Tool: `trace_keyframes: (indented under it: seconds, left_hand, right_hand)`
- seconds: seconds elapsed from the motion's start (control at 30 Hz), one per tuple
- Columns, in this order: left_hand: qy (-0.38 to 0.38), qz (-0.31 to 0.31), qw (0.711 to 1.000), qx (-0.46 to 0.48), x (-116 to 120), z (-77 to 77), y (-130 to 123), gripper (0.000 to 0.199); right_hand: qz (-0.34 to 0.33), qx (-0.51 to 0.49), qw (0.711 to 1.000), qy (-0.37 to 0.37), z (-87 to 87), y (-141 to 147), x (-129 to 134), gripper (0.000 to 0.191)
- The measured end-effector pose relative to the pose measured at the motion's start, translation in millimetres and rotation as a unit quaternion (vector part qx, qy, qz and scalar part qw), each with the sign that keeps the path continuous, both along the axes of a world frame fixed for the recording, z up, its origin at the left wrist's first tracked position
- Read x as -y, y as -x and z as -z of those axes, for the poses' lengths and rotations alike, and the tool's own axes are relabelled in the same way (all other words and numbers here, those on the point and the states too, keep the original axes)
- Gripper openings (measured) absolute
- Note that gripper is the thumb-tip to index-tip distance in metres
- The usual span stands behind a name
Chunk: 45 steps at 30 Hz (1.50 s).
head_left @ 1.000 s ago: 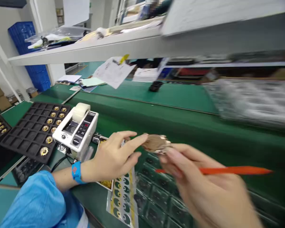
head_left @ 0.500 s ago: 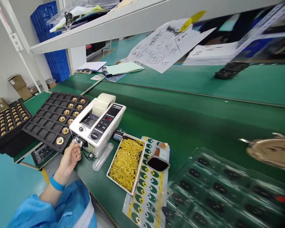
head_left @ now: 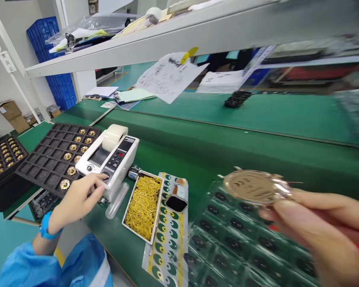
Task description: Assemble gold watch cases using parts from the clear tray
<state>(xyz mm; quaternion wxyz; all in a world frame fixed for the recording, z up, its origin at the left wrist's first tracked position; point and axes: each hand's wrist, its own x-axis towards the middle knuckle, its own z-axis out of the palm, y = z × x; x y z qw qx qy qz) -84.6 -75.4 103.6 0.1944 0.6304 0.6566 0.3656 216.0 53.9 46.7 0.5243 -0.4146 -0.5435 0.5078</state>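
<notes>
My left hand [head_left: 83, 196] reaches over the front of a white tape dispenser [head_left: 127, 153]. Its index finger is stretched out and touches the round dark knob [head_left: 107, 176] on the panel, while the thumb stands apart. No object shows in that hand. A roll of pale tape [head_left: 115, 136] sits on top of the machine. At the right, my right hand [head_left: 314, 223] pinches a round gold-coloured watch case [head_left: 249, 186] by its edge, between thumb and fingers. The back of the case, with small markings and lugs, faces up. Below it lies a clear plastic tray [head_left: 227, 259] with small dark parts in its pockets.
Left of the dispenser, a black foam tray [head_left: 44, 159] holds several gold round pieces; another filled tray [head_left: 4, 159] stands beyond. A box of yellow rings [head_left: 142, 207], a clear tube [head_left: 117, 201] and a sticker sheet [head_left: 167, 239] lie nearby. A shelf [head_left: 182, 42] crosses above the bench.
My left hand has moved from the dispenser's front opening up onto its knob. My right hand has come into view with the watch case, whose edge alone showed before. The view has shifted right.
</notes>
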Motion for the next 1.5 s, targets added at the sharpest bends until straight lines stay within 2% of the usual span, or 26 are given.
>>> trace_keyframes:
  seconds: [0.07, 0.17, 0.27, 0.37, 0.47, 0.57, 0.73, 0.87, 1.27, 1.5]
  left_hand:
    - [-0.038, 0.027, 0.999, 0.01, -9.1, -19.0, -4.1, 0.026]
    - [-0.119, 0.102, 0.986, 0.056, -25.2, -39.6, -23.4, 0.024]
    - [-0.128, 0.192, 0.963, 0.137, -46.5, -43.9, -53.5, 0.023]
    - [-0.103, 0.247, 0.944, 0.193, -69.0, -37.4, -81.2, 0.025]
    - [-0.072, 0.253, 0.943, 0.205, -86.2, -31.0, -95.9, 0.026]
    - [-0.051, 0.253, 0.949, 0.183, -95.0, -29.2, -98.1, 0.026]
    - [-0.021, 0.285, 0.942, 0.178, -98.3, -29.5, -95.0, 0.025]
    - [-0.01, 0.286, 0.942, 0.174, -99.5, -27.4, -94.4, 0.025]
    - [-0.02, 0.271, 0.945, 0.181, -100.2, -24.8, -97.4, 0.026]
    - [-0.057, 0.249, 0.956, 0.148, -99.0, -23.1, -99.5, 0.025]
  right_hand:
    - [-0.003, 0.022, 0.999, -0.031, -20.1, 4.7, 2.7, 0.022]
    - [-0.086, 0.026, 0.992, -0.091, -42.4, 18.0, 6.0, 0.029]
    - [-0.154, 0.006, 0.982, -0.105, -51.2, 24.6, 3.7, 0.036]
    - [-0.178, -0.029, 0.98, -0.083, -51.4, 22.2, 0.1, 0.038]
    - [-0.2, -0.057, 0.976, -0.062, -50.1, 18.7, -0.5, 0.041]
    - [-0.228, -0.065, 0.97, -0.057, -50.4, 17.6, 0.9, 0.042]
    - [-0.24, -0.042, 0.968, -0.063, -52.9, 16.8, 3.1, 0.043]
    - [-0.24, -0.043, 0.968, -0.054, -52.2, 15.6, 1.7, 0.042]
    - [-0.261, -0.067, 0.962, -0.051, -47.6, 16.0, -0.4, 0.036]
    - [-0.252, -0.055, 0.965, -0.057, -50.1, 17.8, 0.8, 0.038]
